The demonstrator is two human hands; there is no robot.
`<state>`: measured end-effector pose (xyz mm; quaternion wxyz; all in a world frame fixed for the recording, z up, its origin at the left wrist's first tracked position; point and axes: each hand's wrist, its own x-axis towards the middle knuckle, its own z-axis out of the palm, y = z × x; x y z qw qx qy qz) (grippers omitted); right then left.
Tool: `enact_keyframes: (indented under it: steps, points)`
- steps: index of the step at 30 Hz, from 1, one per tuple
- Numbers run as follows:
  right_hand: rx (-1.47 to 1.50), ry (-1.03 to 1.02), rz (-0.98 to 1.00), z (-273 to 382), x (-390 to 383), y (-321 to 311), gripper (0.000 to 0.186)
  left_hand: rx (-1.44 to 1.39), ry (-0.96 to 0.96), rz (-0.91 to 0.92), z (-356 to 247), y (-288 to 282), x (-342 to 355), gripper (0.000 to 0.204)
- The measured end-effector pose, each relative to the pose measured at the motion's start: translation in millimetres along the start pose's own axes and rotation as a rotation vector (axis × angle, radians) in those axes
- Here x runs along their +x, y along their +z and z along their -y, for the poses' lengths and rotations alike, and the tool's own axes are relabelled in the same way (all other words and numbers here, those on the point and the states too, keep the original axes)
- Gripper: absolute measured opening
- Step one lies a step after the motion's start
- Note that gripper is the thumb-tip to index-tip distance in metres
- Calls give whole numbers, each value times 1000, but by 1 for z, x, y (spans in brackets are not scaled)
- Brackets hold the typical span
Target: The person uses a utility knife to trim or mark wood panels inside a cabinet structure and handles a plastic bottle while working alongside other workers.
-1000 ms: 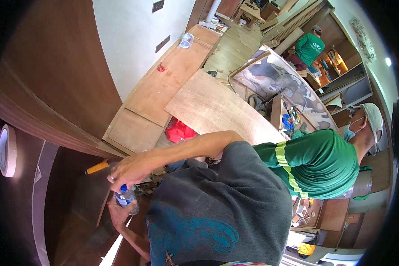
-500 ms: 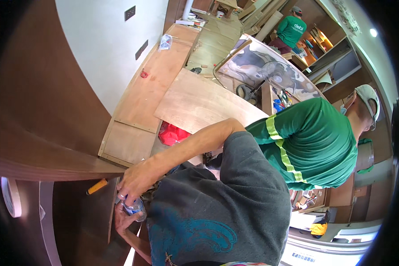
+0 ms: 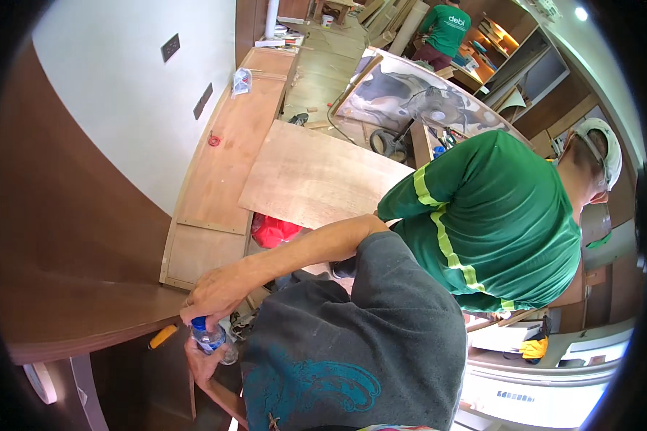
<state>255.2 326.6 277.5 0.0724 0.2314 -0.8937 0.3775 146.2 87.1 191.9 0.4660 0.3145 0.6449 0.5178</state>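
Note:
A clear plastic bottle (image 3: pixel 215 341) with a blue cap (image 3: pixel 199 323) and a blue label leans between my two hands at the lower left. My left hand (image 3: pixel 203 363) is wrapped round the bottle's body from below. Over the top, my right hand (image 3: pixel 219 293) has its fingers closed at the cap, partly hiding it. The bottle is beside the edge of a curved brown wood panel (image 3: pixel 108 330). A yellow-handled tool (image 3: pixel 163 336) lies on the dark surface just left of my hands.
A long plywood bench (image 3: pixel 216 179) and a loose plywood sheet (image 3: pixel 331 172) lie ahead, with a red bag (image 3: pixel 274 231) below. A co-worker in a green shirt (image 3: pixel 489 215) bends close on my right. Another person (image 3: pixel 446 32) stands far off, beyond a marbled panel (image 3: pixel 410 93).
The view has shifted slightly. More of the bottle's blue cap and label shows between my hands now. The nearby co-worker's head is bent lower.

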Motion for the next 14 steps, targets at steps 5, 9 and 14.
enact_keyframes:
  steps: [5,9,14]
  points:
    - [-187,214,126,-7,-22,-18,40,-11,54,-150,-8,21,19,62]
    - [-35,165,-63,-12,-48,-25,46,-120,105,-73,-18,26,40,64]
    - [384,9,-486,-19,-67,-22,71,-9,103,289,-36,45,84,72]
